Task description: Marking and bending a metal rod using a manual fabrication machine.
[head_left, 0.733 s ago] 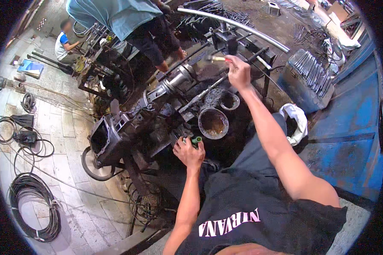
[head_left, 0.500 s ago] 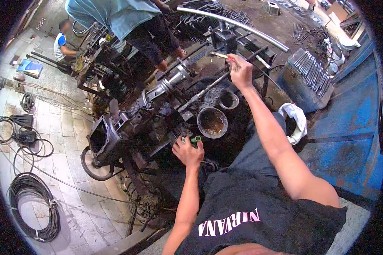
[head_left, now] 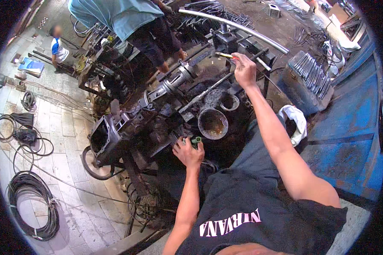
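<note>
In my right hand [head_left: 244, 71], raised over the far right of the machine, is a slim brush [head_left: 227, 55] with a yellowish and red handle. Its dark tip points left, toward a metal rod of the machine. My left hand [head_left: 188, 154] is closed round a green tubular handle [head_left: 197, 140] at the machine's near side; part of the handle is hidden by the fingers. The greasy machine [head_left: 171, 87] with its metal spindle stretches diagonally ahead of me. Close to my left hand stands a round bowl [head_left: 213, 123] with brownish contents, and beyond it a smaller round container [head_left: 229, 102].
A long bent metal pipe [head_left: 238, 26] crosses the far side. Many metal rods [head_left: 312, 76] lie on a bin at the right, beside a blue metal panel [head_left: 344, 136]. A co-worker in a blue shirt [head_left: 119, 17] stands opposite; another person sits farther left. Coiled cable [head_left: 34, 206] lies on the floor.
My right hand has shifted slightly right with the brush. The left hand stays on the green handle. The seated person at far left has leaned back and turned.
</note>
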`<state>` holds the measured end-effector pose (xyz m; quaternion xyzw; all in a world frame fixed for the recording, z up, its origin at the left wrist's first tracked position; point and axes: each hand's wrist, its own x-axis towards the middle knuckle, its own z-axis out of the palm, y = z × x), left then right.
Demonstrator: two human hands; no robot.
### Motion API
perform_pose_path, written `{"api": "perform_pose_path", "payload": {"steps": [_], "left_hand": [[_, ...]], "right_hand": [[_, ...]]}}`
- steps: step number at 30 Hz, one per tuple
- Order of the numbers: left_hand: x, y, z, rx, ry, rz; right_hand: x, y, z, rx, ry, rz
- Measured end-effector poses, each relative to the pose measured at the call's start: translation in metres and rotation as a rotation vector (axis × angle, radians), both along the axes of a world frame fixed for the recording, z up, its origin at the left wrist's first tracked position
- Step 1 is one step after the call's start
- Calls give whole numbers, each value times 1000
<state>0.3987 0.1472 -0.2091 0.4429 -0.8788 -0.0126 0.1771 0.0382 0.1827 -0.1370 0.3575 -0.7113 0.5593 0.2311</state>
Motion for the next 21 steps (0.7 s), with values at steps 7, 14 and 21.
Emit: {"api": "perform_pose_path", "payload": {"steps": [7, 14, 21], "left_hand": [[-1, 0, 2, 63, 30, 26], [-1, 1, 2, 78, 37, 15], [0, 2, 1, 42, 28, 25]], "right_hand": [[-1, -8, 8, -6, 86, 5], [-3, -4, 10, -1, 121, -38], [-3, 2, -2, -42, 38, -13]]}}
